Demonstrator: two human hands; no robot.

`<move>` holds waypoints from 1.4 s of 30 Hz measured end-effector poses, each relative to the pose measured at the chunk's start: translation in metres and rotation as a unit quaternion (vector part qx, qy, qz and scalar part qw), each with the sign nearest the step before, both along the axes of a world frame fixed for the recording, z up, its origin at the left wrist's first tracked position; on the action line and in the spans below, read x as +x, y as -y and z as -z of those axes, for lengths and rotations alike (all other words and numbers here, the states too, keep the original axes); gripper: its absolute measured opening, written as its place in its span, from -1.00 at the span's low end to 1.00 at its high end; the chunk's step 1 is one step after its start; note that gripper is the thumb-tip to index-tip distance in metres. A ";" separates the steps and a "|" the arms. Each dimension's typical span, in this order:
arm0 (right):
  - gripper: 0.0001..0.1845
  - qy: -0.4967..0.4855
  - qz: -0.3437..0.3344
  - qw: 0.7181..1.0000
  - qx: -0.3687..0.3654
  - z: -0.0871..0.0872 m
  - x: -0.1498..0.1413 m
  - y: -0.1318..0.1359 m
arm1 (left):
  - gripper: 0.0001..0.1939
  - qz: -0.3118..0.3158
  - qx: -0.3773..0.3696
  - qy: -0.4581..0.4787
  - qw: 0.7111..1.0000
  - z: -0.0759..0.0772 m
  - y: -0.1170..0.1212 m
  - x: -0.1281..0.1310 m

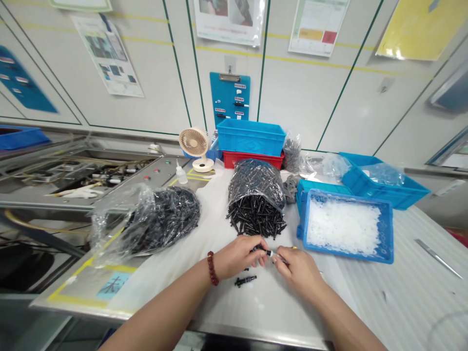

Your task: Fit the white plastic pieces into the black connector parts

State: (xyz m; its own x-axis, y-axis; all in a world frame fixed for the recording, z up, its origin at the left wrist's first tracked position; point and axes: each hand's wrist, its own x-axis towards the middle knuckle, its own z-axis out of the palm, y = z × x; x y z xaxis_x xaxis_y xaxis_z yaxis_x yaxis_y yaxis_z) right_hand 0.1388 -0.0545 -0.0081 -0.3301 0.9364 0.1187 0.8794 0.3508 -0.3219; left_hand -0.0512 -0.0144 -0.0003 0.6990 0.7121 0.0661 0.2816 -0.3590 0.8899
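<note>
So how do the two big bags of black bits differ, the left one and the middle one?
The middle bag gapes toward the person, its black parts spilling out bare; the left bag shows its parts through plastic, with no spill visible. The left bag trails a long, loose stretch of plastic to its left, while the middle bag's plastic is draped over its heap. Both are see-through and hold many small black parts.
</note>
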 end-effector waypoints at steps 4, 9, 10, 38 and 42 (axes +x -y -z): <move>-0.69 0.010 0.014 1.000 0.002 -0.001 0.000 0.001 | -0.89 0.003 -0.014 0.004 1.000 -0.001 0.001 0.001; -0.68 0.022 0.039 0.999 -0.001 -0.003 -0.001 0.001 | -0.90 0.005 -0.027 0.011 1.000 -0.002 0.001 0.001; -0.67 0.019 0.038 0.999 -0.004 -0.003 -0.001 0.001 | -0.90 0.004 -0.033 0.015 0.999 -0.001 0.001 0.001; -0.64 -0.002 0.079 0.997 -0.026 -0.004 0.001 0.000 | -0.64 -0.010 -0.190 0.158 0.969 0.013 0.001 0.014; -0.66 -0.054 0.087 0.995 -0.011 -0.003 0.007 -0.002 | -0.52 0.006 -0.275 0.186 0.943 0.012 -0.002 0.015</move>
State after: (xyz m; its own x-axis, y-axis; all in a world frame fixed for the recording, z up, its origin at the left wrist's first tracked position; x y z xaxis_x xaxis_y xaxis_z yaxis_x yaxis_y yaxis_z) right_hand 0.1455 -0.0521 -0.0052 -0.1487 0.9812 0.1232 0.8865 0.1875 -0.4231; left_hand -0.0365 -0.0128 -0.0119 0.7088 0.7021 -0.0685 -0.0877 0.1840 0.9790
